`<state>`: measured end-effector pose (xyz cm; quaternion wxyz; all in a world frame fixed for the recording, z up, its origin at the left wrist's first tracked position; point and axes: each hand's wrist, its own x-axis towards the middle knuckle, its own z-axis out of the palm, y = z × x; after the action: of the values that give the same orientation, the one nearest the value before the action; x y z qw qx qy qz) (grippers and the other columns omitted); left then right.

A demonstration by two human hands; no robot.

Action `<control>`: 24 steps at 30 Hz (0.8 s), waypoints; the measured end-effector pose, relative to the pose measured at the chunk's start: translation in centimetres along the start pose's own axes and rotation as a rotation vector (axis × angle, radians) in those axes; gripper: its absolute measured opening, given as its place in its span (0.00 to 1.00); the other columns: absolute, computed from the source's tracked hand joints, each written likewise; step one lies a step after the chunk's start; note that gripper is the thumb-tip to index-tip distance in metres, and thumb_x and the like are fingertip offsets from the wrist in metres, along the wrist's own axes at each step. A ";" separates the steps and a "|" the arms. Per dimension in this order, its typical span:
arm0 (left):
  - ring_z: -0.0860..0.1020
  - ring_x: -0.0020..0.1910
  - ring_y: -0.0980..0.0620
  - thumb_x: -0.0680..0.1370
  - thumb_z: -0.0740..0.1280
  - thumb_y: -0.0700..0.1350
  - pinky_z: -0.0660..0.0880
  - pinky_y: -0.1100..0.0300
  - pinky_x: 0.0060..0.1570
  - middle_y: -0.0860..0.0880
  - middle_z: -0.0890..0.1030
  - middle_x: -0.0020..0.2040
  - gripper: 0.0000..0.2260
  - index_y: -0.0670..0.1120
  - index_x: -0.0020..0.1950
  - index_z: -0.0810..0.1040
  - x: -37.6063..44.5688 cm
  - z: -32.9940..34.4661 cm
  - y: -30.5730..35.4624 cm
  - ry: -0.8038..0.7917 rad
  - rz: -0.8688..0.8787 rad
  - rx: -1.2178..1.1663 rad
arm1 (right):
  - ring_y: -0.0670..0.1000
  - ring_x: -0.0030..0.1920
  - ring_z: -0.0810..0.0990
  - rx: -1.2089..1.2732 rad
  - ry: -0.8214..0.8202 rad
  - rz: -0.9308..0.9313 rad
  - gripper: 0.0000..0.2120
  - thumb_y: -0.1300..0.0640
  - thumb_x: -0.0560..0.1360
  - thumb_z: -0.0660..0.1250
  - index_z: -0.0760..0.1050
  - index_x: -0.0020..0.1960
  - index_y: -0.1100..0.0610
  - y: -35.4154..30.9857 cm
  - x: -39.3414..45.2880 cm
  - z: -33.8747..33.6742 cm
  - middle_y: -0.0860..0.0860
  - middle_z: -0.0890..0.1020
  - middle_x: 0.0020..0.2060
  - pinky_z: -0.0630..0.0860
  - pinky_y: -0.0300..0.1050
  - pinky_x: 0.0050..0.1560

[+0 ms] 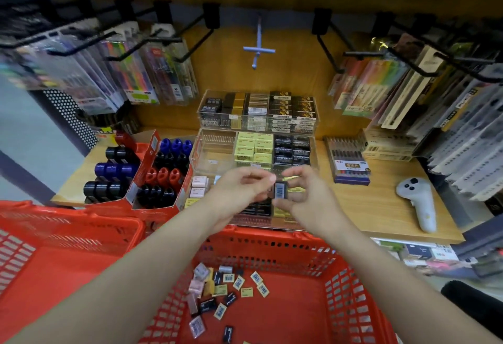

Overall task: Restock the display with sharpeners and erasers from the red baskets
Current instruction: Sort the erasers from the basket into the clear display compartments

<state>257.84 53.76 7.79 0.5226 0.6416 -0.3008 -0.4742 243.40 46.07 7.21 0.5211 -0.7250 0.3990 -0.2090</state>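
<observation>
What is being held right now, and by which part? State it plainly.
The right hand pinches a small black eraser with a barcode label by its side edges. The left hand has curled fingers close by; whether they touch it cannot be told.

Overhead: black peg hooks (196, 41) jutting out above display (212, 150).
Left flank: sharpener cartons (152, 175) hard against display.
Right flank: bare shelf (381, 202), partly taken by controller (417, 202).
Front: red basket (272, 240) rim (close below).
</observation>
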 end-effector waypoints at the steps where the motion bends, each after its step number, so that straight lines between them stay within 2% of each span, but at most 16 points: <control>1: 0.82 0.52 0.50 0.76 0.72 0.44 0.79 0.64 0.49 0.42 0.83 0.53 0.05 0.45 0.51 0.83 -0.4 -0.5 0.0 0.002 0.010 0.011 | 0.41 0.37 0.83 -0.003 -0.008 -0.009 0.23 0.65 0.68 0.77 0.70 0.51 0.45 -0.5 0.0 0.5 0.45 0.81 0.43 0.75 0.40 0.35; 5: 0.81 0.50 0.49 0.75 0.74 0.41 0.78 0.58 0.54 0.43 0.84 0.51 0.06 0.44 0.51 0.83 -1.7 -2.6 -0.7 0.020 0.019 0.050 | 0.41 0.35 0.83 -0.029 -0.028 -0.026 0.18 0.62 0.65 0.81 0.76 0.45 0.48 -2.0 -0.3 1.7 0.44 0.83 0.35 0.79 0.42 0.41; 7: 0.83 0.47 0.50 0.75 0.73 0.38 0.78 0.60 0.51 0.42 0.84 0.50 0.06 0.44 0.51 0.82 -2.1 -3.5 -0.8 0.000 -0.003 -0.034 | 0.43 0.38 0.84 -0.068 0.015 -0.057 0.13 0.61 0.66 0.80 0.79 0.42 0.48 -2.3 -0.3 1.8 0.44 0.84 0.37 0.81 0.44 0.46; 9: 0.84 0.48 0.50 0.75 0.72 0.35 0.79 0.63 0.49 0.42 0.84 0.50 0.08 0.45 0.51 0.82 -2.3 -4.3 -0.8 -0.003 -0.020 -0.119 | 0.45 0.39 0.85 -0.094 0.059 -0.099 0.10 0.59 0.67 0.79 0.80 0.39 0.47 -2.7 -0.2 1.9 0.44 0.84 0.38 0.81 0.44 0.47; 11: 0.84 0.50 0.50 0.74 0.72 0.36 0.80 0.64 0.49 0.44 0.85 0.50 0.09 0.44 0.53 0.82 -2.3 -4.8 -0.4 -0.016 -0.033 -0.248 | 0.42 0.38 0.84 -0.119 0.083 -0.152 0.10 0.59 0.68 0.79 0.80 0.36 0.47 -2.9 -0.1 2.2 0.44 0.84 0.36 0.79 0.38 0.45; 14: 0.84 0.54 0.51 0.69 0.75 0.45 0.80 0.63 0.53 0.46 0.85 0.52 0.16 0.40 0.54 0.83 -2.1 -5.3 0.2 -0.039 -0.029 -0.330 | 0.37 0.40 0.81 -0.237 0.122 -0.307 0.12 0.62 0.68 0.78 0.81 0.35 0.47 -2.9 -0.1 2.8 0.42 0.83 0.36 0.73 0.27 0.43; 15: 0.84 0.53 0.51 0.68 0.76 0.46 0.80 0.63 0.52 0.46 0.86 0.51 0.17 0.40 0.53 0.83 -2.0 -5.3 0.1 -0.027 -0.017 -0.288 | 0.37 0.42 0.80 -0.286 0.131 -0.371 0.11 0.63 0.67 0.78 0.82 0.36 0.48 -2.9 0.0 3.1 0.42 0.83 0.37 0.71 0.24 0.44; 17: 0.84 0.51 0.50 0.70 0.77 0.42 0.80 0.64 0.51 0.46 0.86 0.49 0.11 0.43 0.51 0.84 -1.7 -5.3 -0.1 0.029 0.015 -0.149 | 0.37 0.45 0.79 -0.343 0.130 -0.459 0.09 0.64 0.66 0.78 0.84 0.38 0.51 -2.7 0.2 3.4 0.42 0.83 0.39 0.69 0.21 0.45; 20: 0.83 0.52 0.51 0.73 0.75 0.37 0.80 0.59 0.55 0.48 0.86 0.48 0.09 0.47 0.50 0.84 -1.0 -5.4 -1.1 0.106 0.019 0.068 | 0.36 0.47 0.79 -0.314 0.092 -0.431 0.11 0.64 0.67 0.78 0.84 0.42 0.50 -1.8 0.6 3.0 0.42 0.82 0.44 0.71 0.22 0.46; 22: 0.83 0.49 0.51 0.73 0.75 0.38 0.81 0.56 0.53 0.52 0.85 0.46 0.10 0.53 0.49 0.84 0.0 -5.4 -1.9 0.180 0.001 0.256 | 0.35 0.48 0.79 -0.307 0.152 -0.396 0.13 0.65 0.70 0.75 0.82 0.43 0.47 -0.5 0.8 1.8 0.40 0.81 0.45 0.71 0.23 0.47; 24: 0.80 0.45 0.58 0.73 0.75 0.40 0.78 0.69 0.41 0.57 0.81 0.44 0.11 0.56 0.47 0.82 1.1 -4.8 -2.9 0.229 0.023 0.419 | 0.34 0.46 0.79 -0.287 0.234 -0.308 0.15 0.65 0.73 0.72 0.80 0.40 0.44 1.1 1.0 0.0 0.38 0.81 0.45 0.74 0.26 0.47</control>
<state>262.41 55.45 4.71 0.4142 0.7820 -0.3389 -0.3196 243.61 45.14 6.02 0.3248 -0.8148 0.3668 -0.3098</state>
